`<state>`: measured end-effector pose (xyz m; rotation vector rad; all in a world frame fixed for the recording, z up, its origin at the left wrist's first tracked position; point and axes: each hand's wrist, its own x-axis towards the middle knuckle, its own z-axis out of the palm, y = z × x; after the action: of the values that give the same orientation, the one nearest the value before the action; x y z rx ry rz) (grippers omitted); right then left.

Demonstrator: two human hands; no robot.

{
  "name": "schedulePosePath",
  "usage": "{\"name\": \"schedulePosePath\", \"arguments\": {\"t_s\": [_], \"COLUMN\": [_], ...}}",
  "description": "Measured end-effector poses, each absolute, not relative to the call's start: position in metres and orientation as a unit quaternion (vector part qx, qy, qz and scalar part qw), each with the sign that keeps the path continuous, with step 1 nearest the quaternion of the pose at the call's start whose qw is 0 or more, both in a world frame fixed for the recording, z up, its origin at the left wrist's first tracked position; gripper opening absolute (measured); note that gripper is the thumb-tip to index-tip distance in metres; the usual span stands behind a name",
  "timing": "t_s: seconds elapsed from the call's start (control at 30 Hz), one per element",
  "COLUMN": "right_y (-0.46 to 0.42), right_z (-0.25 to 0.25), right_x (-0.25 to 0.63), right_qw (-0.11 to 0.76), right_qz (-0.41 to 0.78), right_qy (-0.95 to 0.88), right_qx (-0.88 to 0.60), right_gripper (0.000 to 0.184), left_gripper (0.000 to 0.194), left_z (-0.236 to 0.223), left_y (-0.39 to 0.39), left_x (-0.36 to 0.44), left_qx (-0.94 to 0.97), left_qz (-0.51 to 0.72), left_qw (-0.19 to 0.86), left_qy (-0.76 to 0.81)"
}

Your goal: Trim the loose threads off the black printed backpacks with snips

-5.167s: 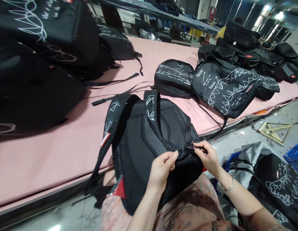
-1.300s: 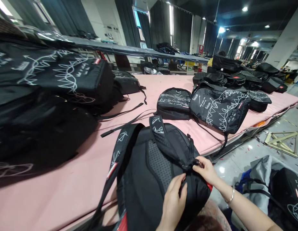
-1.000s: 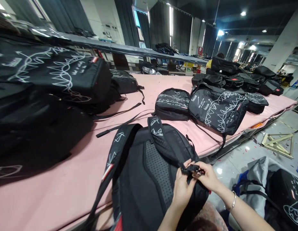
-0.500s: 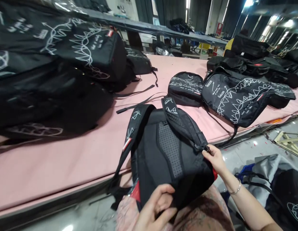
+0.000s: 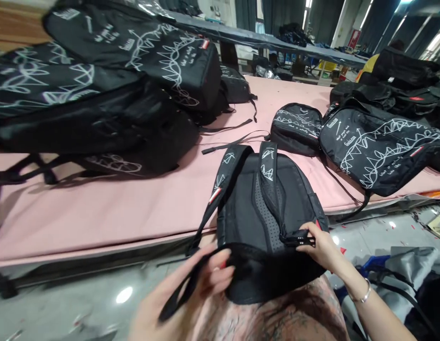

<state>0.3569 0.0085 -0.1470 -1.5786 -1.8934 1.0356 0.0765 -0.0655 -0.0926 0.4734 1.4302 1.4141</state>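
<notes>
A black backpack point(image 5: 237, 203) leans on the pink table edge and my lap, back panel facing me. White scribbles mark its two shoulder straps. At the lower left, my left hand point(image 5: 202, 279) has its fingers curled around a black strap point(image 5: 180, 296) that loops through the hand; this hand is slightly blurred. On the pack's right side, my right hand point(image 5: 317, 241) pinches the dark webbing point(image 5: 294, 238) at the lower end of the right shoulder strap. Whether a buckle sits under those fingers, I cannot tell.
A pile of black printed backpacks point(image 5: 134, 94) lies on the pink table point(image 5: 134, 208) at left. More printed backpacks point(image 5: 379, 147) lie at right, with a small black bag point(image 5: 296, 130) beside them. Grey and black bags point(image 5: 408, 270) rest on the floor at lower right.
The view has turned left. My left hand has moved left from the pack's lower edge and now grips a strap. My right hand has drawn the shoulder strap's end inward across the back panel.
</notes>
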Motion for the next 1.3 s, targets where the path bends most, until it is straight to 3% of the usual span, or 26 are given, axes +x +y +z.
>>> {"name": "schedulePosePath", "arguments": {"t_s": [0.1,0.2,0.4,0.73,1.3], "right_y": [-0.001,-0.005,0.002,0.016,0.021], "right_z": [-0.139,-0.13,-0.121,-0.114,-0.108], "right_x": [0.359,0.356,0.325,0.31,0.308], "right_qw": [0.294,0.35,0.401,0.307,0.268], "right_qz": [0.342,0.302,0.243,0.17,0.201], "right_qy": [-0.7,-0.73,-0.801,-0.866,-0.885], "right_qx": [-0.554,-0.504,-0.373,-0.356,-0.323], "right_gripper": [0.045,0.027,0.016,0.019,0.021], "left_gripper": [0.038,0.05,0.04,0.03,0.016], "left_z": [-0.106,-0.121,-0.127,-0.132,-0.104], "left_y": [-0.046,-0.04,-0.043,-0.043,-0.049], "left_x": [0.109,0.128,0.129,0.121,0.135], "left_qx": [0.2,0.226,0.273,0.316,0.341], "left_qz": [0.525,0.491,0.457,0.45,0.437], "left_qw": [0.581,0.619,0.668,0.657,0.606], "left_qy": [0.589,0.57,0.52,0.516,0.57]}}
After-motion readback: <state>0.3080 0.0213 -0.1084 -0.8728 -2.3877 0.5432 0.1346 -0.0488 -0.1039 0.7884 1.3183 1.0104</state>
